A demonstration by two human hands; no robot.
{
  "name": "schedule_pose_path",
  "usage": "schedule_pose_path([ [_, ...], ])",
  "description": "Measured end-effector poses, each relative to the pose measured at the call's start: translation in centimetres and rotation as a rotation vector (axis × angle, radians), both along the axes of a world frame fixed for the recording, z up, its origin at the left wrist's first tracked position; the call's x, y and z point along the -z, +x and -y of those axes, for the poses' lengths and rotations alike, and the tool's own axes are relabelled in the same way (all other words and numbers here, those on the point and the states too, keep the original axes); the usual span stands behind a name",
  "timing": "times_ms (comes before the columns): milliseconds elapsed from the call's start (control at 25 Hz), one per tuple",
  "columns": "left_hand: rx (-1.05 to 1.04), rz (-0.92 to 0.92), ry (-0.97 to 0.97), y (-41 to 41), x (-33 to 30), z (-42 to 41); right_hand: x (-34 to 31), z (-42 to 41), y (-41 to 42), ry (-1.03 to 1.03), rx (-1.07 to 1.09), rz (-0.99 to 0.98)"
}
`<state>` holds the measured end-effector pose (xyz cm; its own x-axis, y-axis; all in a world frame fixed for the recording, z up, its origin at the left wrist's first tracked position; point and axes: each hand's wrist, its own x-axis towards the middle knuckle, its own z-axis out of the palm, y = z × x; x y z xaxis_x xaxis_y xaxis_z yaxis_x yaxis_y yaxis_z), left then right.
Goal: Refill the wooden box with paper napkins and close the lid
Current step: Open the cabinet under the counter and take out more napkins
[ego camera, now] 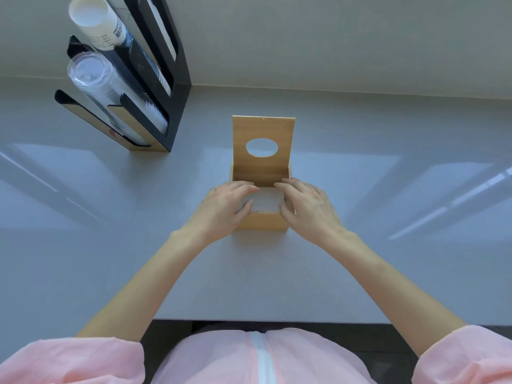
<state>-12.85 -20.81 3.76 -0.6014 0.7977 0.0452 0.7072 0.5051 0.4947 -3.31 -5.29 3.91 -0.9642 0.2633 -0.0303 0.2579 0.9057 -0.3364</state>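
Note:
A light wooden box [261, 222] stands mid-counter with its hinged lid [263, 164] raised upright; the lid has an oval hole. A white stack of paper napkins [266, 200] fills the box's open top. My left hand [227, 206] rests on the left side of the stack, fingers on top and thumb at its near edge. My right hand [307, 203] mirrors it on the right side, fingertips on the napkins and thumb by the box's front right corner. Both hands press on the stack and partly hide the box's side walls.
A black and wood cup dispenser rack [155, 106] stands at the back left, holding a sleeve of paper cups [97, 23] and a sleeve of clear plastic cups [94, 79]. The grey counter [388, 217] meets a wall behind; its front edge lies near my body.

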Motion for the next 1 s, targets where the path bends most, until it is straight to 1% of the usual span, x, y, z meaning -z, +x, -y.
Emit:
schedule_pose_path([
  [240,-0.132,-0.094,0.082,5.0,-0.3,1.8,-0.1,0.4,4.4,0.0,-0.048,0.048],
  [440,-0.241,-0.171,0.046,10.4,0.8,3.2,0.4,2.1,9.1,-0.026,-0.075,0.03],
  [640,-0.351,-0.105,-0.089,16.5,2.7,5.0,1.8,4.0,14.0,-0.043,-0.104,0.076],
  [840,-0.396,-0.072,-0.121,21.6,3.6,7.6,2.9,6.0,18.0,-0.058,-0.133,0.123],
  [1000,-0.395,-0.07,-0.138,24.1,3.8,8.5,3.1,7.7,20.4,-0.064,-0.142,0.133],
])
